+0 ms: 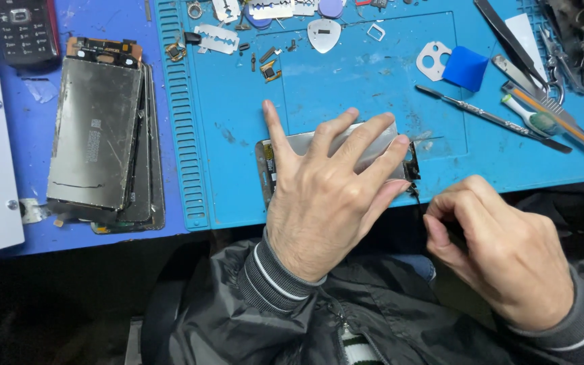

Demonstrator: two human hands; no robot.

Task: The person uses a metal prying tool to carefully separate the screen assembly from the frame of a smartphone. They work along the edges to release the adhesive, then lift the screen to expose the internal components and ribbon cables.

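My left hand (326, 186) lies flat with spread fingers on a silver phone screen assembly (373, 145), pressing it onto the blue repair mat (346, 81). The part's bare metal back faces up and small connectors show at its left and right ends. My right hand (495, 247) is closed at the assembly's right end, its fingertips pinching a thin dark tool or cable (416, 196); the pinched thing is mostly hidden.
A stack of removed phone screens (99, 132) lies at the left. A black keypad phone (25, 30) sits top left. Razor blades (216, 38), picks, small parts, a blue cloth (466, 67), a spudger (491, 118) and tweezers (512, 40) lie along the mat's far side and right.
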